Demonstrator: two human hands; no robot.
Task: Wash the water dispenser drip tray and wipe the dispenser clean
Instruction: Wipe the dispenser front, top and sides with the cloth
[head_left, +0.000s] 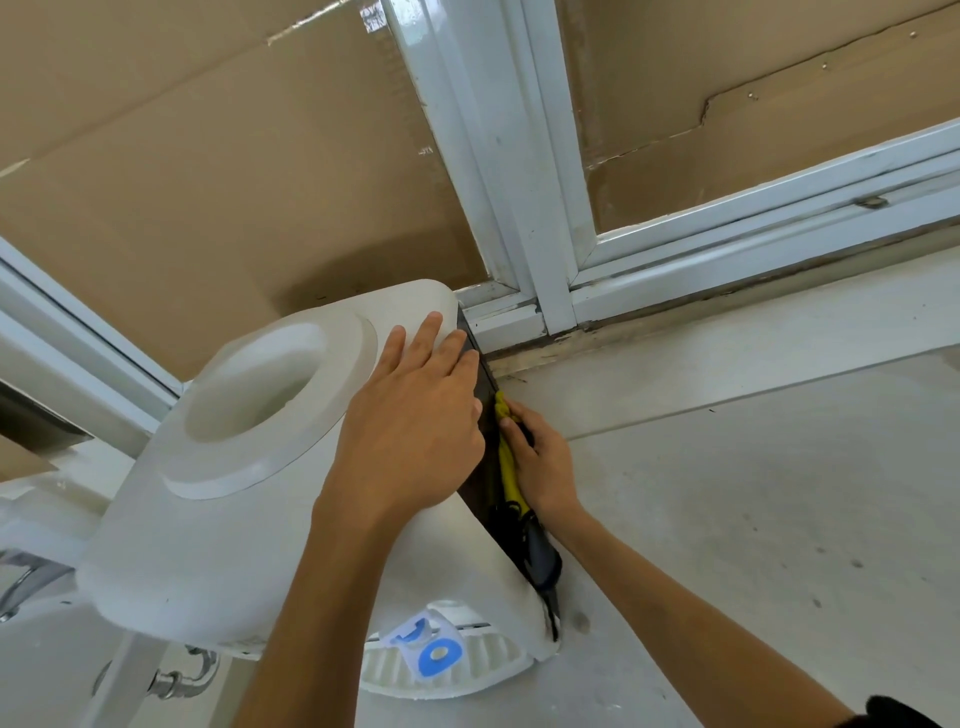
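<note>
I look down on the white water dispenser (218, 519), whose round bottle well is open on top. My left hand (415, 421) lies flat on its top right edge, fingers straight. My right hand (540, 462) grips a yellow cloth (506, 457) and presses it against the dispenser's dark right side panel (483, 483). Below, the white slotted drip tray (467, 670) sits at the dispenser's front, with a blue-and-white sticker (426, 649) above it.
White window frames (524, 208) covered with brown cardboard (208, 156) stand behind the dispenser. Pale concrete floor (753, 493) spreads to the right. A sink edge with chrome pipes (176, 680) is at the lower left.
</note>
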